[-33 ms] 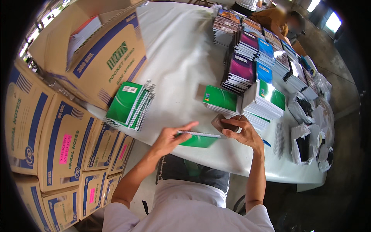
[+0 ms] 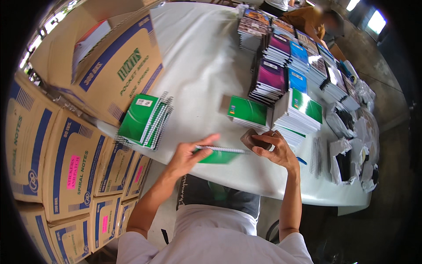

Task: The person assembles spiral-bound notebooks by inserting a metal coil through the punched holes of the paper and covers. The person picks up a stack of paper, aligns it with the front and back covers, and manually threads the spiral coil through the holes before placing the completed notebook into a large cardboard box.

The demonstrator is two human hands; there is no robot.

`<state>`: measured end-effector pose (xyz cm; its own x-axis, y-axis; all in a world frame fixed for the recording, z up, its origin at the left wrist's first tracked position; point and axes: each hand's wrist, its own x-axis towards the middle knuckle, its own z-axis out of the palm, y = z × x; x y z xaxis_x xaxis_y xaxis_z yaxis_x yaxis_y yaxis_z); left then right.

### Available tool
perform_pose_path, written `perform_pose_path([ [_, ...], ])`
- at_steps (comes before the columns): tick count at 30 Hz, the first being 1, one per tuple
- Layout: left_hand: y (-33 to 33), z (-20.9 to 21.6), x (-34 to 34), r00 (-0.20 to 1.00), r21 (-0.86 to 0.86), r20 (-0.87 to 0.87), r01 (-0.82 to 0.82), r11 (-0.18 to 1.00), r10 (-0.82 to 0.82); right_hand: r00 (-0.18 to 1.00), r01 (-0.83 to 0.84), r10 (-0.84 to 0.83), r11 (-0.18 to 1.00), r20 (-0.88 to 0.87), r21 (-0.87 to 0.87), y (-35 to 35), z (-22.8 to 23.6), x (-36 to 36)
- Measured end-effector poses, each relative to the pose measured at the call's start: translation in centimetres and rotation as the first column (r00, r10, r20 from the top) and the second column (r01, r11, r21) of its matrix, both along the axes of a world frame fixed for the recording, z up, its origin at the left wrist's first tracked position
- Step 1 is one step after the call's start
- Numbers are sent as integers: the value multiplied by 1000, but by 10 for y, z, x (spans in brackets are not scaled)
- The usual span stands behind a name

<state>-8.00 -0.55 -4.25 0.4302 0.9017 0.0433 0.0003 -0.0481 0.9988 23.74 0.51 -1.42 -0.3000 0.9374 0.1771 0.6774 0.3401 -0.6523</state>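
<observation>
My left hand (image 2: pixel 187 157) is closed on a small green spiral notebook (image 2: pixel 218 157), gripping it by its left end above the table's near edge. The notebook is blurred by motion, its coil running along the upper side. In my right hand (image 2: pixel 278 150) is a brown, smooth, block-like piece (image 2: pixel 251 139), pinched between thumb and fingers; its exact kind does not show. Just beyond that hand lie a short stack of green notebooks (image 2: pixel 247 111) and a taller stack of green-topped white pads (image 2: pixel 306 108). Left of my left hand sits a pile of coil-bound green notebooks (image 2: pixel 140 119).
Purple (image 2: pixel 271 75) and blue notebooks (image 2: pixel 299 53) stand in stacks at the far right. Loose wire coils (image 2: pixel 315 157) and torn white wrapping with black contents (image 2: pixel 343 162) lie at the right. Cartons (image 2: pixel 75 163) line the left; an open carton (image 2: pixel 118 66) stands above. Another person (image 2: pixel 303 22) bends beyond.
My left hand and the notebook have shifted slightly left. My right hand keeps its hold on the brown piece and hardly moves. The whole view has shifted a little.
</observation>
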Motion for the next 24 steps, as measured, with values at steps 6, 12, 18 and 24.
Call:
perform_pose_path([
  [6, 5, 40, 10, 956, 473, -260, 3, 881, 136, 935, 112, -132, 991, 330, 78, -49, -28, 17],
  [12, -21, -25, 51, 932, 457, -255, -118, 882, 257, 681, 415, -532, 847, 504, 333, -99, -70, 82],
  [18, -22, -19, 61, 712, 666, -577, 128, 735, 400, 907, 408, -420, 861, -27, 302, -105, -45, 8],
  [24, -26, -7, 67, 746, 636, -533, 43, 770, 399, 987, 125, -149, 943, 56, 309, -103, -14, -69],
])
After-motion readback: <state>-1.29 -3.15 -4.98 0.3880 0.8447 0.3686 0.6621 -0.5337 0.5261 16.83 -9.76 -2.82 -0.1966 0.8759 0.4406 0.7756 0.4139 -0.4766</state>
